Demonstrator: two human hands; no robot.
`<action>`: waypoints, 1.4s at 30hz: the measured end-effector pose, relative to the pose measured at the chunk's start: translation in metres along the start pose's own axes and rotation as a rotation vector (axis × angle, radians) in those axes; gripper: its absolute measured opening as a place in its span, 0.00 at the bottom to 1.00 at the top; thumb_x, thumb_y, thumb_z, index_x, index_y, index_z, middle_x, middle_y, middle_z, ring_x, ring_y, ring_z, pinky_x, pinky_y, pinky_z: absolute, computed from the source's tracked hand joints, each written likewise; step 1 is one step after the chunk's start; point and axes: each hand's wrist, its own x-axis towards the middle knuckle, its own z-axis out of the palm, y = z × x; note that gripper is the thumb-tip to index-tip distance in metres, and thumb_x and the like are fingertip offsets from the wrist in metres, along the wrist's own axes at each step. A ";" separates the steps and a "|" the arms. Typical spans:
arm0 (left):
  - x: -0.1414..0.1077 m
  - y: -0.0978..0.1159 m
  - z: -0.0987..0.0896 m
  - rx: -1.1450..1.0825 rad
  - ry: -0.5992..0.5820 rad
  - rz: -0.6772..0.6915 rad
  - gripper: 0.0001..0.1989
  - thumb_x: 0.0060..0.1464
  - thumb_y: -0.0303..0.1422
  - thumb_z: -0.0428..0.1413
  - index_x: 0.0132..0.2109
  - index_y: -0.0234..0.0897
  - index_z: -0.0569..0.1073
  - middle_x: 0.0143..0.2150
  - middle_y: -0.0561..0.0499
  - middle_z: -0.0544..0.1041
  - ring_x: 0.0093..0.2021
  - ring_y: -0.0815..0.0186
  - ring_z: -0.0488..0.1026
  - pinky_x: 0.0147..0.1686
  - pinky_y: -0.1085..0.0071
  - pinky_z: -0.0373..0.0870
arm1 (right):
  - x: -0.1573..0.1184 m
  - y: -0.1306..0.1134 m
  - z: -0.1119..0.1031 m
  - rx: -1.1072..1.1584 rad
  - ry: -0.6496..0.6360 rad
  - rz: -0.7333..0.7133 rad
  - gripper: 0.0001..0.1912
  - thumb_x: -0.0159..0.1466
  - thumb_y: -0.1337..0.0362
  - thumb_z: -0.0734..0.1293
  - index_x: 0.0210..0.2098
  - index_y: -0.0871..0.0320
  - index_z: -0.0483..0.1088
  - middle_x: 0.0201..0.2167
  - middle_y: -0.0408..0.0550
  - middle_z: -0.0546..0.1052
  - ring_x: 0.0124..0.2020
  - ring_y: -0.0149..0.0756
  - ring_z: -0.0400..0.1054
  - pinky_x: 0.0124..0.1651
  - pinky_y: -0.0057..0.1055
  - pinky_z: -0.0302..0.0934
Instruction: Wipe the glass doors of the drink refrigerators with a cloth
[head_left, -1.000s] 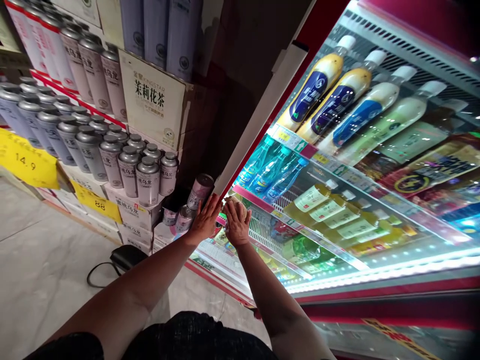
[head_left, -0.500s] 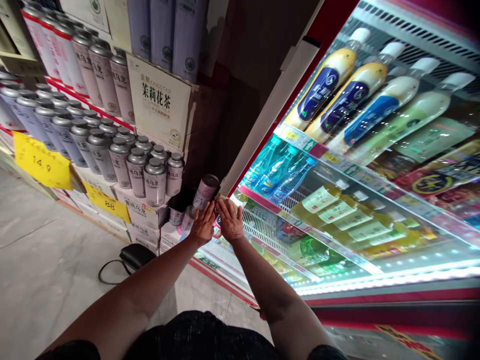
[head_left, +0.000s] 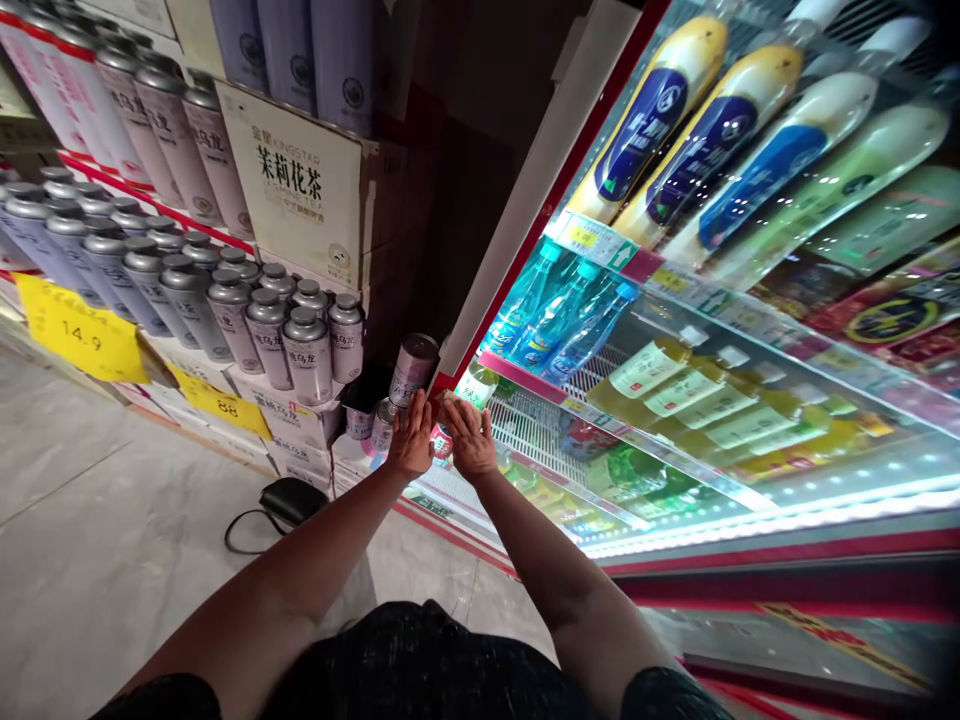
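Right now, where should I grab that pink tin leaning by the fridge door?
Take the pink tin around its round middle, coming from the lower left, the open aisle side. It tilts with its lid up toward the fridge door frame, and the left hand is already just below it, fingers spread.

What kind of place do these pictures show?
Most likely a shop or supermarket aisle. A lit drinks cooler holds rows of bottles above shelf price labels, tea tins are stacked on cartons, and a yellow price sign reads 14.9. The left hand and right hand reach the cooler's edge.
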 end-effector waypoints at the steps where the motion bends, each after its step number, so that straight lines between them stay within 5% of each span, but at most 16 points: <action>1: 0.000 0.001 -0.001 -0.001 0.007 0.003 0.42 0.56 0.28 0.54 0.74 0.24 0.51 0.78 0.32 0.40 0.78 0.47 0.39 0.72 0.44 0.47 | -0.003 0.002 -0.002 -0.008 0.030 0.037 0.34 0.69 0.70 0.58 0.73 0.51 0.55 0.72 0.47 0.63 0.75 0.43 0.47 0.76 0.52 0.17; 5: 0.002 0.011 0.001 -0.015 0.026 0.036 0.46 0.56 0.28 0.56 0.76 0.25 0.43 0.78 0.31 0.37 0.78 0.48 0.35 0.72 0.45 0.47 | 0.000 0.003 -0.008 -0.040 0.112 0.193 0.34 0.70 0.67 0.59 0.74 0.52 0.53 0.73 0.51 0.60 0.77 0.50 0.42 0.74 0.59 0.16; 13: -0.006 0.027 0.025 -0.006 0.014 0.087 0.46 0.56 0.28 0.56 0.76 0.28 0.44 0.78 0.32 0.39 0.78 0.44 0.38 0.71 0.43 0.51 | -0.029 0.013 -0.002 -0.002 -0.051 0.049 0.34 0.70 0.71 0.56 0.74 0.48 0.54 0.73 0.44 0.61 0.75 0.39 0.48 0.76 0.51 0.20; 20: 0.000 0.043 0.030 -0.055 0.087 0.124 0.53 0.57 0.27 0.56 0.76 0.34 0.27 0.78 0.32 0.34 0.77 0.43 0.37 0.71 0.42 0.51 | -0.041 0.029 -0.017 -0.017 -0.015 0.196 0.34 0.70 0.68 0.59 0.74 0.46 0.54 0.73 0.46 0.60 0.76 0.47 0.43 0.75 0.58 0.18; 27: 0.002 0.055 0.030 -0.035 0.086 0.096 0.58 0.56 0.26 0.57 0.75 0.39 0.20 0.78 0.33 0.31 0.78 0.43 0.36 0.69 0.43 0.55 | -0.044 0.037 -0.027 0.033 -0.028 0.027 0.34 0.69 0.73 0.57 0.73 0.49 0.54 0.73 0.44 0.61 0.75 0.39 0.46 0.76 0.52 0.20; 34: 0.008 0.064 0.015 -0.030 0.078 0.115 0.57 0.55 0.27 0.60 0.76 0.43 0.27 0.78 0.35 0.29 0.78 0.42 0.36 0.70 0.41 0.53 | -0.038 0.045 -0.041 0.026 -0.002 0.177 0.34 0.70 0.67 0.60 0.74 0.48 0.51 0.74 0.47 0.59 0.77 0.46 0.41 0.75 0.59 0.18; 38: 0.010 0.070 0.015 -0.040 0.048 0.114 0.56 0.55 0.26 0.60 0.77 0.44 0.31 0.78 0.38 0.25 0.77 0.41 0.34 0.69 0.40 0.54 | -0.052 0.053 -0.042 0.027 -0.034 0.097 0.34 0.71 0.71 0.58 0.74 0.48 0.53 0.73 0.46 0.61 0.76 0.39 0.46 0.76 0.54 0.20; 42: 0.009 0.077 0.015 -0.023 0.076 0.110 0.53 0.56 0.26 0.60 0.77 0.43 0.36 0.78 0.39 0.23 0.78 0.42 0.32 0.70 0.41 0.53 | -0.067 0.068 -0.049 0.003 0.023 0.081 0.33 0.71 0.72 0.58 0.73 0.49 0.54 0.72 0.44 0.63 0.75 0.38 0.46 0.75 0.53 0.11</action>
